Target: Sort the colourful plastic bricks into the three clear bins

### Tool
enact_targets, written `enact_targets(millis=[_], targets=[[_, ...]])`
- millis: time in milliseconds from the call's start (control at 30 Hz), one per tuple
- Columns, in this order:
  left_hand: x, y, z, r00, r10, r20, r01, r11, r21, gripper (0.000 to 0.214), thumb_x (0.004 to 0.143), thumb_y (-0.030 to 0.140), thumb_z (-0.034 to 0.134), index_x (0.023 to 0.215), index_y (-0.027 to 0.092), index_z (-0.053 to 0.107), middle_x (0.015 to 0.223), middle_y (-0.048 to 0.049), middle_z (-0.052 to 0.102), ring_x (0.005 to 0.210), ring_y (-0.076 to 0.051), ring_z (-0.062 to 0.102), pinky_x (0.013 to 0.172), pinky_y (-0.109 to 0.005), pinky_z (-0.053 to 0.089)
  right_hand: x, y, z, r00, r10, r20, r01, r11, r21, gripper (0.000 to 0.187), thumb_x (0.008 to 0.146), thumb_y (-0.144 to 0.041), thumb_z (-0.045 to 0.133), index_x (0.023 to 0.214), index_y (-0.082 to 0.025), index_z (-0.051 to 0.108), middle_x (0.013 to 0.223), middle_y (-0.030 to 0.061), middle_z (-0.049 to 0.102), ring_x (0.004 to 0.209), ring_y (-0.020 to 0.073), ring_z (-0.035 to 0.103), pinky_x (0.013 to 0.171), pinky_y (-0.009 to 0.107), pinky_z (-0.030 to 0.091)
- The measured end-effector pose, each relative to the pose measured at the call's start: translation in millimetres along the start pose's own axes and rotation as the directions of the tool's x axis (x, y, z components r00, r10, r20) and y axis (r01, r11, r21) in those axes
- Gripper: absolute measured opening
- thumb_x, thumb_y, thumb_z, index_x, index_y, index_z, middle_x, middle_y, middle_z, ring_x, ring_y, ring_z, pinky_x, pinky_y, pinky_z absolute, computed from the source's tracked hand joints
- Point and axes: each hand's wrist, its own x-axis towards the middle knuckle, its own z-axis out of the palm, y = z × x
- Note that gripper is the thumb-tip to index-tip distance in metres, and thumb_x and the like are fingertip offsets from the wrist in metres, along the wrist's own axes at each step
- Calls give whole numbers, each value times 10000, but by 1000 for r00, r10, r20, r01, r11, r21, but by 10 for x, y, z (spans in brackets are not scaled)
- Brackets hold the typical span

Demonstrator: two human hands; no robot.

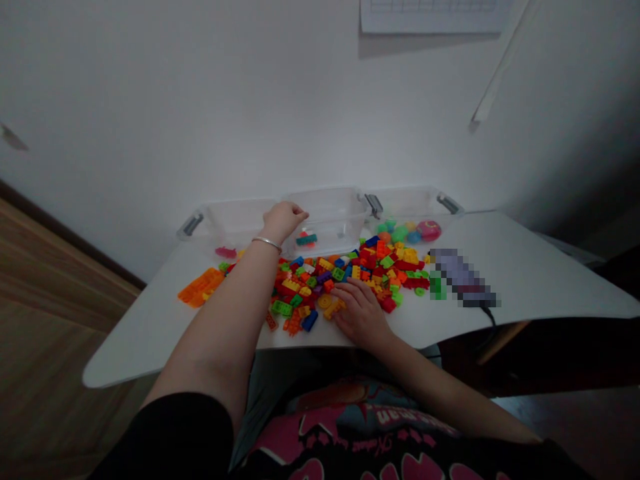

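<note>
My left hand [284, 220] is raised at the front of the middle clear plastic bin [327, 207], thumb and fingertips pinched together. Whether anything sits in that pinch is too small to make out. A teal brick [307, 240] with something red shows low in that bin. My right hand [364, 313] rests at the near edge of a heap of colourful toy bricks [360, 260], its fingers slightly curled and apart. Its thumb and fingertips are beside a yellow brick [334, 308]; no firm grip on it shows. The heap mixes red, yellow, green, blue and orange bricks.
A left clear bin [240, 217] and a right clear bin [407, 200] flank the middle one; colourful balls [400, 233] are at the right one. An orange plate-like piece [200, 287] lies left on the white table [135, 333]. A pixelated device [463, 275] with a cable lies right.
</note>
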Motion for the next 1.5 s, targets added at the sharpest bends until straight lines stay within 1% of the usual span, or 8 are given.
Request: enact_targets(millis=[67, 167, 333, 500, 700, 900, 1100, 1500], targets=[[-23, -23, 22, 1000, 20, -15, -20, 1000, -3, 284, 892, 407, 560, 1031, 241, 744, 1071, -70, 739, 1007, -253, 649, 866, -372, 455, 2, 2, -3, 1000, -3, 0, 3, 1000, 4, 414, 840, -180, 596, 1253, -188, 581, 1204, 91, 672, 1234, 270, 536, 1069, 463, 470], [-120, -48, 83, 988, 94, -120, -93, 996, 11, 300, 914, 395, 521, 1034, 232, 743, 1104, -80, 728, 1076, -269, 617, 946, -408, 446, 6, 3, -7, 1000, 6, 16, -6, 1000, 7, 414, 846, -184, 591, 1260, -193, 581, 1208, 89, 672, 1238, 268, 538, 1070, 462, 469], [-513, -29, 189, 870, 301, -390, -294, 953, 78, 294, 863, 316, 591, 1117, 222, 706, 1383, -89, 579, 1344, -326, 392, 1108, -504, 342, 5, 2, 4, 1000, 22, 17, -22, 1000, 11, 417, 851, -205, 598, 1268, -204, 581, 1207, 85, 669, 1237, 271, 540, 1066, 468, 473], [-1074, -61, 309, 823, 326, -465, -344, 938, 50, 262, 864, 328, 593, 1083, 248, 711, 1417, -66, 535, 1385, -330, 320, 1146, -528, 310, -8, 2, 13, 1000, 22, 22, -22, 1000, 5, 424, 847, -191, 588, 1271, -191, 580, 1217, 84, 665, 1242, 274, 527, 1081, 468, 462], [-1620, -264, 520, 867, 350, -354, -357, 933, 48, 235, 891, 319, 574, 1065, 259, 720, 1319, -69, 608, 1317, -323, 405, 1110, -543, 369, -3, -4, 3, 999, 27, 43, -28, 1000, 9, 437, 841, -177, 576, 1278, -188, 579, 1225, 83, 662, 1249, 272, 518, 1093, 465, 450], [-1924, -333, 775, 873, 409, -264, -397, 912, 102, 311, 868, 301, 615, 1163, 242, 693, 1354, -96, 591, 1301, -355, 438, 1115, -612, 337, 2, -13, 8, 997, 54, 50, -53, 999, -8, 446, 834, -190, 584, 1279, -191, 576, 1230, 94, 653, 1256, 263, 510, 1108, 459, 425], [-2077, -221, 901, 841, 499, -210, -487, 866, 112, 268, 844, 319, 654, 1099, 259, 711, 1367, -75, 597, 1307, -351, 452, 1150, -643, 271, -7, -14, 6, 993, 104, 57, -104, 995, -10, 482, 766, -108, 563, 1243, -165, 592, 1241, 95, 645, 1251, 273, 483, 1121, 469, 408], [-2096, -157, 933, 860, 466, -207, -451, 885, 117, 169, 836, 321, 657, 983, 294, 736, 1300, -54, 650, 1267, -348, 505, 1134, -636, 306, -1, -1, 15, 982, 170, 85, -168, 985, -26, 470, 758, -89, 547, 1215, -176, 614, 1240, 99, 640, 1260, 295, 479, 1117, 508, 408]])
